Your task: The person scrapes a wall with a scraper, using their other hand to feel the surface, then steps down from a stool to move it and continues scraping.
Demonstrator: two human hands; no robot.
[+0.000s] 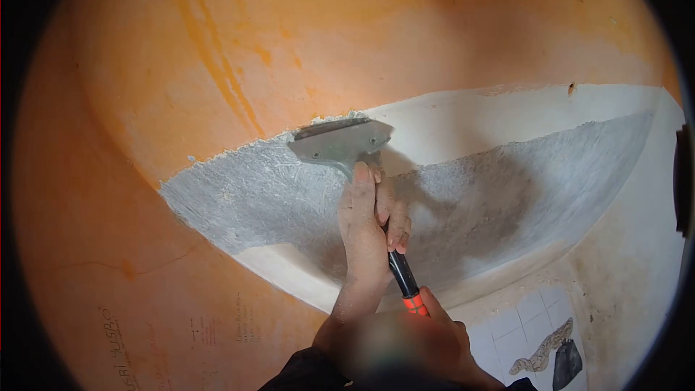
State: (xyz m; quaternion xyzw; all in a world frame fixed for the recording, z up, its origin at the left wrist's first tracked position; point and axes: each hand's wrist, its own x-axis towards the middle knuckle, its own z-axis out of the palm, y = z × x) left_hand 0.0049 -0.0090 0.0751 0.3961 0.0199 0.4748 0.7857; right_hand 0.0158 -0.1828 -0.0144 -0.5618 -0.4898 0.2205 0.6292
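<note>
A wide-bladed scraper [342, 143] with a bolted head presses against the edge of the orange paint. Around the neck of the tool, just below its head, my left hand [371, 221] is closed, thumb pointing up. Lower down, the black handle [402, 273] ends in a red grip [415, 304], and my right hand [447, 337] is closed there, partly hidden by a blur at the bottom. Rough scraped grey surface [253, 181] lies behind the tool. Ragged flakes line the border between grey and orange.
Orange painted surface [304, 36] spreads above, with darker streaks at the left. A smooth white strip [463, 127] runs right of the blade. Handwriting [112, 347] marks the lower left wall. White tiles [510, 329] and a dark piece [567, 364] show at lower right.
</note>
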